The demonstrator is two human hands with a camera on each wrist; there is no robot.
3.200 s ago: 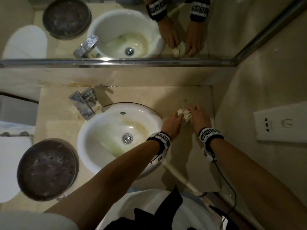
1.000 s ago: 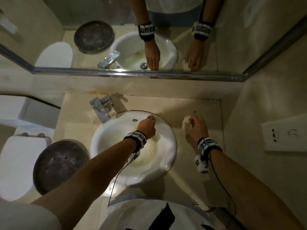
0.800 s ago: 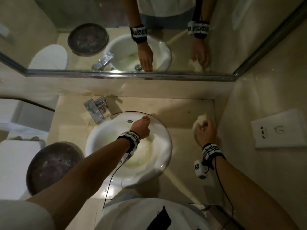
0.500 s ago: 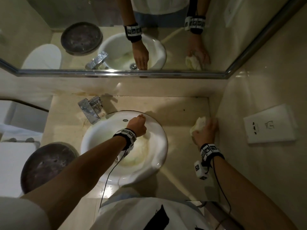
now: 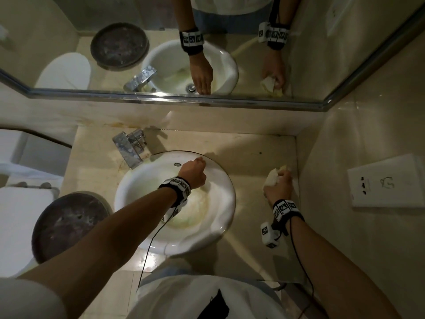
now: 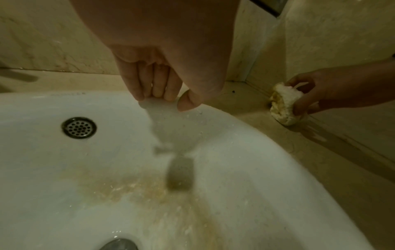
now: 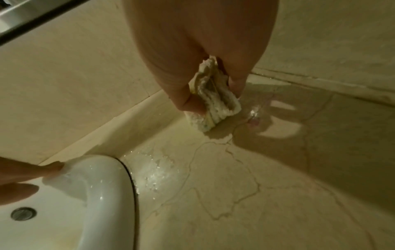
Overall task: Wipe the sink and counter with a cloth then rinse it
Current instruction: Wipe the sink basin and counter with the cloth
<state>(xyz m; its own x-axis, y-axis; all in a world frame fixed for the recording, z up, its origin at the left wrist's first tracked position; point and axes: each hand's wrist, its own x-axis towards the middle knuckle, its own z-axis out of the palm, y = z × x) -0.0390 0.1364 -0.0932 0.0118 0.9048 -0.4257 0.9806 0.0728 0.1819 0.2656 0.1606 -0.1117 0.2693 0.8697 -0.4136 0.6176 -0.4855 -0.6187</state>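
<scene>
A white round sink (image 5: 222,194) with a yellow-stained bowl is set in a beige stone counter (image 5: 248,217). My left hand (image 5: 195,168) reaches over the bowl. Its straight fingers (image 6: 159,88) touch the wet far rim and hold nothing. My right hand (image 5: 279,180) grips a bunched white cloth (image 5: 272,177) and presses it on the counter by the right wall. In the right wrist view the cloth (image 7: 215,108) sits between thumb and fingers, with a wet film on the stone around it. The left wrist view shows the cloth (image 6: 285,104) near the corner.
A chrome faucet (image 5: 130,147) stands at the sink's back left. A dark round lid (image 5: 69,226) and a white toilet (image 5: 20,217) lie to the left. A mirror (image 5: 161,54) runs along the back wall. A white socket plate (image 5: 386,180) is on the right wall.
The left hand left the cloth and went to the sink's far rim, where it stays. The right hand slid the cloth right across the counter to the wall.
</scene>
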